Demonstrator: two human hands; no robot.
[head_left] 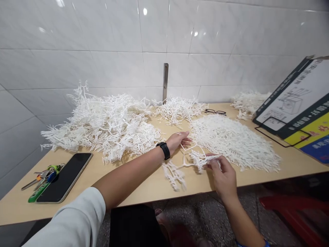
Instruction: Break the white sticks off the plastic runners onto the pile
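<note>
A branching white plastic sprue [185,164] with thin twigs spans both hands above the front of the table. My left hand [177,141], wearing a black watch, has its fingers curled at the far branches of the sprue. My right hand [224,176] pinches a bunch of its thin twigs at the near right side. Part of the sprue hangs toward the table edge below my left wrist. Just beyond my right hand spreads a flat heap of small loose white pieces [231,140]. A tall tangled pile of white sprues [110,120] lies to the left.
Behind are a smaller white pile [180,109] and eyeglasses [216,112]. A printed box [290,106] leans at the right, near another white pile [248,102]. A phone [65,178] and keys [45,176] lie front left. A metal bracket [165,82] stands against the tiled wall.
</note>
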